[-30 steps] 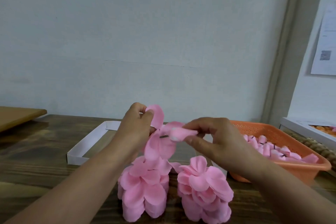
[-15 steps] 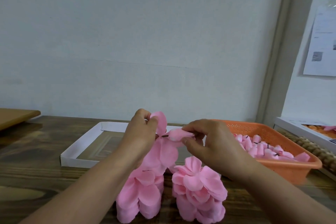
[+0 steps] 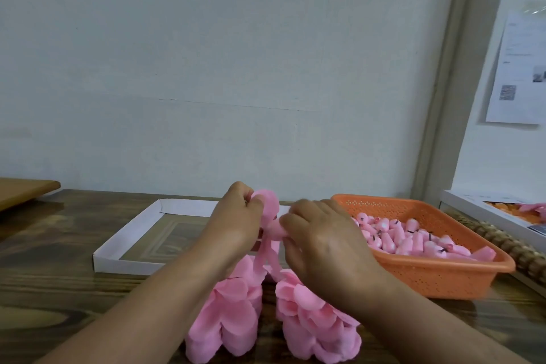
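While the right hand (image 3: 322, 241) pinches a small pink bud (image 3: 276, 230) between thumb and curled fingertips, the left hand (image 3: 236, 224) has its fingers closed round the top of a soft pink petal piece (image 3: 267, 201). The rest of that piece hangs down between the two wrists. Both grips are tight and small, with no open fingers, and bud and petal piece meet in the air just above the table (image 3: 59, 275), between the hands.

The step looks like seating the bud in the middle of the petal piece. To do it well, the left hand should hold the piece close to its centre so the thin foam does not buckle. The right hand should push the bud straight along its own line, not at a slant. A light pinch is best, since the material looks easy to crease or tear. Whether the bud's stem has already gone through is hidden by the fingers.

Directly below the hands stand two petal stacks (image 3: 227, 313), side by side on the table and nearly touching. To the right, near the right forearm, an orange basket (image 3: 428, 278) holds many more buds (image 3: 413, 238). Behind the left hand lies a low white tray (image 3: 130, 233).
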### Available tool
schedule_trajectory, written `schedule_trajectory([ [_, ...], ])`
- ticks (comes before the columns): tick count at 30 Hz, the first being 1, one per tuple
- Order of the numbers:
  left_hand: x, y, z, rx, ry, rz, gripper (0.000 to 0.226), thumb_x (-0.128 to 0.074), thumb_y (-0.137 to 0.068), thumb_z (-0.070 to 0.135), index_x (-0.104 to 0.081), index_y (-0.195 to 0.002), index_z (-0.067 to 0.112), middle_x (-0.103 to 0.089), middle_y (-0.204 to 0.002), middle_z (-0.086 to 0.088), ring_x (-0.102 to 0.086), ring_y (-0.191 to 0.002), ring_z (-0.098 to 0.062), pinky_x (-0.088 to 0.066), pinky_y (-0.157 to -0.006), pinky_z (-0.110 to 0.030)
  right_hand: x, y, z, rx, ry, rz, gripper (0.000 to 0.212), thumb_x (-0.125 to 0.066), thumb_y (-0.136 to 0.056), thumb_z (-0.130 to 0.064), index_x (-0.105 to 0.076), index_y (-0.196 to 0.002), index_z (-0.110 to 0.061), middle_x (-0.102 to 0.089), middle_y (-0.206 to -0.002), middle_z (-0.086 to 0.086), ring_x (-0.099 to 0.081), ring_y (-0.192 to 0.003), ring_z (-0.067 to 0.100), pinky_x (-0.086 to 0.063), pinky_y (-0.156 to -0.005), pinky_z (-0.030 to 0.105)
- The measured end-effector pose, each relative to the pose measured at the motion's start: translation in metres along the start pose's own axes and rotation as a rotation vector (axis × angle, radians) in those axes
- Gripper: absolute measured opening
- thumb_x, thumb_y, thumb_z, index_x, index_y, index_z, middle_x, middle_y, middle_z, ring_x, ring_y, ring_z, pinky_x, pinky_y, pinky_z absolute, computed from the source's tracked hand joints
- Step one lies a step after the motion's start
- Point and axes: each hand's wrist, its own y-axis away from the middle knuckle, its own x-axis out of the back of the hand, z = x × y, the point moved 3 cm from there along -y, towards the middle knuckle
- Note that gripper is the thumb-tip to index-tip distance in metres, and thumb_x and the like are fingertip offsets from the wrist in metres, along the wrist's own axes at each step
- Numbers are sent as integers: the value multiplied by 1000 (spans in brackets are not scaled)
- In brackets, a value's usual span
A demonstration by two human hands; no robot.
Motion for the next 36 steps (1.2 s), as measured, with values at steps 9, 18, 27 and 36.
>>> schedule_trajectory([
  [9, 8, 4, -4, 113, 86, -134, 14, -38, -102, 26, -50, -97, 19, -64, -87, -13, -68, -69, -26, -58, -68, -35, -12, -9, 22, -257, -825, -63, 15, -53, -89, -3, -60, -102, -6, -68, -99, 6, -64, -92, 18, -49, -86, 41],
  [18, 5, 6, -18, 293, 534, -202, 24, -55, -94, 17, -63, -102, -4, -68, -97, -26, -64, -86, -33, -52, -81, -43, -3, -11, 15, -139, -544, 61, 18, -52, -90, -8, -62, -105, -9, -65, -103, 0, -56, -96, 16, -42, -89, 30],
  [27, 4, 3, -21, 224, 481, -196, 18, -51, -88, -3, -57, -71, -1, -51, -52, -14, -46, -53, -28, -50, -46, -26, -10, -4, 0, 101, -17, 265, 22, -68, -63, 4, -64, -80, -10, -67, -83, 2, -64, -75, 23, -39, -99, 51],
  [36, -6, 4, -18, 282, 560, -118, 12, -60, -90, 7, -64, -89, -4, -59, -55, -12, -49, -32, -15, -37, -33, -16, -7, -2, 4, 154, -23, 304, 20, -69, -70, 2, -67, -84, -12, -68, -91, 2, -64, -84, 19, -36, -103, 52],
])
